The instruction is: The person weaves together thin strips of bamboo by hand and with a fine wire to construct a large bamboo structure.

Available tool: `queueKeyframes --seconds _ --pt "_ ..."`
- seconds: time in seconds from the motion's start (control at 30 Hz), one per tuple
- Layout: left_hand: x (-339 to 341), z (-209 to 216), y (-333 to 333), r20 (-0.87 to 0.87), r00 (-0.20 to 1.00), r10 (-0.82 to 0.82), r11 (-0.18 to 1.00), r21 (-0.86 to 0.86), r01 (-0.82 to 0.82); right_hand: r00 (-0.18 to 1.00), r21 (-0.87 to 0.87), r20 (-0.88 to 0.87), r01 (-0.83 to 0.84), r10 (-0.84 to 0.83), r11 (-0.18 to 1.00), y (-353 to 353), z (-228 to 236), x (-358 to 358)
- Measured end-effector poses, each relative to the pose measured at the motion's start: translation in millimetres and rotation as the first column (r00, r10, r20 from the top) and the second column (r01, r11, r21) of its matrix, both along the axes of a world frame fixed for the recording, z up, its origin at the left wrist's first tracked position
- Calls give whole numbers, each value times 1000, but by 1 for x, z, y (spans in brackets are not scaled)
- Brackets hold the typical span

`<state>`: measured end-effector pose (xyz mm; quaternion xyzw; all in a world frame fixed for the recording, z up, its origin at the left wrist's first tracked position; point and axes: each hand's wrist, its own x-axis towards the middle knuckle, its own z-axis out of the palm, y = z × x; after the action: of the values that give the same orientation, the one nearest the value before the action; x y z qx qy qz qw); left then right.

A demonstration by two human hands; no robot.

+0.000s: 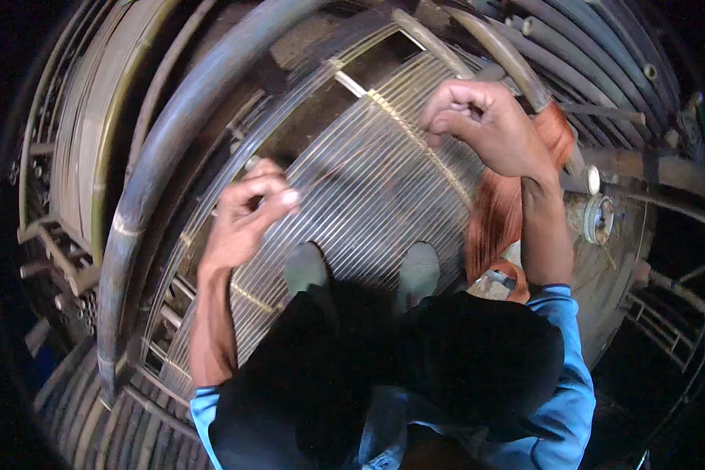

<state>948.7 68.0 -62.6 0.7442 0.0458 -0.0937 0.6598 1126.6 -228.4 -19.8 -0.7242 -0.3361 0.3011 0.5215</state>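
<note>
A panel of thin, pale parallel slats (345,211) lies below my hands, crossed by bound rows. My left hand (247,207) is closed in a pinch above the panel's left part. Higher and to the right, my right hand (486,125) is closed, its fingers curled toward the thumb, over the panel's far right part. A faint reddish, thread-like line appears between the hands; whether either holds its ends cannot be made out. Beside my right forearm hangs a bundle of orange-brown strands (493,227), also seen behind the wrist.
A thick, curved bamboo pole (145,172) runs along the left. Several long poles (580,55) lie at the far right. A roll of tape (601,219) is at right, near a metal rack (670,329). My shoes (305,266) are under the panel's near part.
</note>
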Motion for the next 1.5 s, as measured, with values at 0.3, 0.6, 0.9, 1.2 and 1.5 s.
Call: queueKeyframes --seconds 0.3,0.6,0.9,1.2,1.5 --pt "-18 -22 67 -247 969 -1 890 -441 -111 830 -286 149 557 -538 779 -149 -69 -30" --pt "11 -52 99 -279 929 244 404 -842 -359 796 -365 -102 528 -597 767 -219 -171 -116" --pt "6 -62 84 -241 920 308 221 -923 -316 760 -441 -94 547 -643 711 -319 -215 -149" --pt "8 -72 -49 -343 881 325 662 -583 -471 820 67 -96 570 -564 819 -4 -110 -95" --pt "-3 -89 -75 -462 837 293 573 -616 -540 774 224 -468 571 -426 790 64 -135 -119"
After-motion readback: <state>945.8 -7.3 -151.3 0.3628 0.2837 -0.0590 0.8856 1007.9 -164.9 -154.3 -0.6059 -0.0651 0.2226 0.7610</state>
